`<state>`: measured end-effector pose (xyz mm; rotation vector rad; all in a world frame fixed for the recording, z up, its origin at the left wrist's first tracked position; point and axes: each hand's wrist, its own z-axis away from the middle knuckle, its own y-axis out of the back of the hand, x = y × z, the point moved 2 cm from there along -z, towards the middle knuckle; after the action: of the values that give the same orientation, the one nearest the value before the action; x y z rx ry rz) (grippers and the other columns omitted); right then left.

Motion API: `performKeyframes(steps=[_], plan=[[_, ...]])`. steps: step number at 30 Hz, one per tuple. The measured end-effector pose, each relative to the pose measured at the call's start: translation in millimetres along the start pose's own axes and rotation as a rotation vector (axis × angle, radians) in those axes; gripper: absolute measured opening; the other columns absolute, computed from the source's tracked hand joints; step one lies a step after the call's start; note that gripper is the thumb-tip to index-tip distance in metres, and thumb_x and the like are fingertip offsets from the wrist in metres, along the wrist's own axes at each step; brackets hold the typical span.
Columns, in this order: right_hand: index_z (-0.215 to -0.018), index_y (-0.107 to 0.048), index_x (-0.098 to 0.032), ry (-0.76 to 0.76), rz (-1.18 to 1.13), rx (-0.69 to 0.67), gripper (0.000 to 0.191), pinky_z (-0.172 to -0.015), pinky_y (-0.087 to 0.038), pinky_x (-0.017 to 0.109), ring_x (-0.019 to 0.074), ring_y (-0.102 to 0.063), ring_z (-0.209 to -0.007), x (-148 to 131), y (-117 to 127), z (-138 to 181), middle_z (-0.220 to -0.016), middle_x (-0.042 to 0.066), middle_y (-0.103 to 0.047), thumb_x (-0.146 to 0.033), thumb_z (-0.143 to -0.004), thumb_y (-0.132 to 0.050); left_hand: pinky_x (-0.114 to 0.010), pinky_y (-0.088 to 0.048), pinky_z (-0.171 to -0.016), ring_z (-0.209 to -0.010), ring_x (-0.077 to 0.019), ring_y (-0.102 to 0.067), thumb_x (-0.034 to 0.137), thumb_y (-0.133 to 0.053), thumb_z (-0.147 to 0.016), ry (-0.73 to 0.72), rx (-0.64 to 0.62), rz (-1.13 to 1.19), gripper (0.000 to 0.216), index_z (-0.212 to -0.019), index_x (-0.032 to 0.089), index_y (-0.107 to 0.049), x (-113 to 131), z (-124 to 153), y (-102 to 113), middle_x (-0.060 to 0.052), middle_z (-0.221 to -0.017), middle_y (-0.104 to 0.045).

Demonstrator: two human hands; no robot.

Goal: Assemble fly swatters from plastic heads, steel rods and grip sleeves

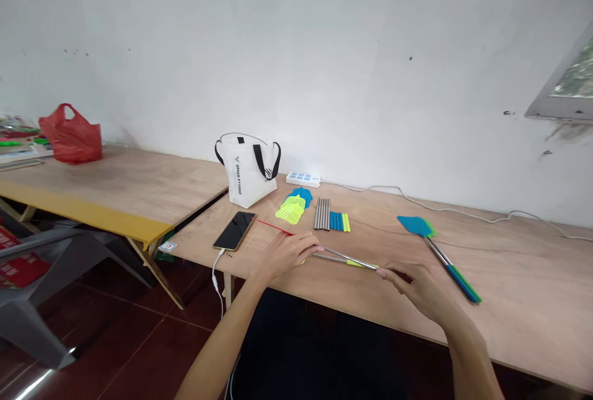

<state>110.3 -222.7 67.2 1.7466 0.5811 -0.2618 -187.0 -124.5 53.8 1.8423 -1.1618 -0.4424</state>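
My left hand [291, 252] is closed around the neck of a thin red piece, probably a fly swatter head seen edge-on. A metal rod [348, 255] runs from it to my right hand [414, 286], whose thumb and fingers pinch the rod's far end. Just beneath that rod lies a second metal rod with a yellow grip [356, 263], partly hidden by my left hand. Beyond my hands are yellow [290, 210] and blue [303, 195] fly swatter heads, a row of metal tubes [322, 213], and blue [336, 221] and yellow [346, 222] grips.
Two fly swatters [438, 252], blue and green, lie to the right. A phone [235, 231] on a white cable and a white bag [250, 175] stand at the left. Behind are a power strip [303, 179] and its cord along the wall. A red bag [74, 137] sits on the neighbouring table.
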Motion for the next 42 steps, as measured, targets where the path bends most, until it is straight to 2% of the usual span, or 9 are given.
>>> performKeyframes(steps=[5,10,15,19,23,27,34,42], plan=[[-0.084,-0.074,-0.028,-0.034,0.025,0.080,0.051,-0.069,-0.050,0.030,0.0211,-0.067,-0.075,26,9,6,-0.083,0.003,-0.076,-0.071,-0.093,-0.048,-0.025,-0.039,-0.066,-0.073,-0.0125,-0.060,0.044,-0.035,-0.110,0.006,0.062,-0.011,0.044,-0.089,0.018,-0.063,-10,1,7,-0.001,-0.084,-0.069],[-0.087,-0.074,-0.031,-0.149,0.035,0.129,0.048,-0.074,-0.052,0.030,0.0228,-0.070,-0.087,81,25,18,-0.099,0.002,-0.077,-0.074,-0.087,-0.054,-0.025,-0.044,-0.071,-0.080,-0.0145,-0.065,0.045,-0.036,-0.110,0.054,0.092,0.008,0.041,-0.098,0.019,-0.066,-32,12,24,-0.003,-0.091,-0.072],[-0.085,-0.077,-0.029,-0.258,-0.005,0.187,0.060,-0.068,-0.052,0.032,0.0241,-0.069,-0.077,138,41,38,-0.085,0.006,-0.075,-0.084,-0.077,-0.054,-0.024,-0.046,-0.071,-0.082,-0.0160,-0.068,0.047,-0.041,-0.107,0.175,0.108,0.030,0.039,-0.101,0.022,-0.070,-49,21,36,-0.003,-0.096,-0.075],[-0.085,-0.079,-0.027,-0.310,-0.032,0.246,0.063,-0.067,-0.052,0.033,0.0244,-0.068,-0.077,157,43,44,-0.086,0.008,-0.075,-0.084,-0.073,-0.057,-0.024,-0.040,-0.064,-0.074,-0.0146,-0.066,0.049,-0.042,-0.107,0.234,0.071,0.009,0.040,-0.097,0.021,-0.069,-48,19,28,-0.002,-0.089,-0.074],[-0.085,-0.080,-0.025,-0.371,-0.122,0.215,0.061,-0.065,-0.052,0.032,0.0253,-0.068,-0.077,157,40,44,-0.082,0.009,-0.075,-0.081,-0.069,-0.064,-0.024,-0.037,-0.061,-0.065,-0.0123,-0.060,0.052,-0.046,-0.105,0.271,0.083,0.003,0.041,-0.092,0.020,-0.068,-46,19,20,0.000,-0.081,-0.070],[-0.082,-0.080,-0.022,-0.371,-0.210,0.120,0.060,-0.066,-0.053,0.032,0.0238,-0.065,-0.072,140,39,44,-0.074,0.008,-0.072,-0.078,-0.069,-0.066,-0.026,-0.033,-0.059,-0.065,-0.0129,-0.059,0.051,-0.041,-0.107,0.218,0.096,-0.089,0.043,-0.095,0.020,-0.068,-46,21,20,-0.001,-0.081,-0.070],[-0.075,-0.075,-0.023,-0.267,-0.160,-0.080,0.054,-0.060,-0.046,0.030,0.0201,-0.055,-0.065,112,42,48,-0.065,0.004,-0.062,-0.073,-0.083,-0.057,-0.025,-0.031,-0.056,-0.066,-0.0132,-0.061,0.047,-0.035,-0.109,0.137,0.081,-0.154,0.044,-0.095,0.018,-0.065,-40,18,27,-0.003,-0.084,-0.070],[-0.075,-0.073,-0.024,-0.280,-0.167,-0.164,0.056,-0.061,-0.044,0.030,0.0197,-0.051,-0.065,111,44,52,-0.066,0.003,-0.056,-0.073,-0.088,-0.049,-0.025,-0.031,-0.055,-0.064,-0.0119,-0.059,0.046,-0.036,-0.109,0.109,0.111,-0.151,0.045,-0.093,0.018,-0.067,-25,15,43,-0.003,-0.082,-0.070]])
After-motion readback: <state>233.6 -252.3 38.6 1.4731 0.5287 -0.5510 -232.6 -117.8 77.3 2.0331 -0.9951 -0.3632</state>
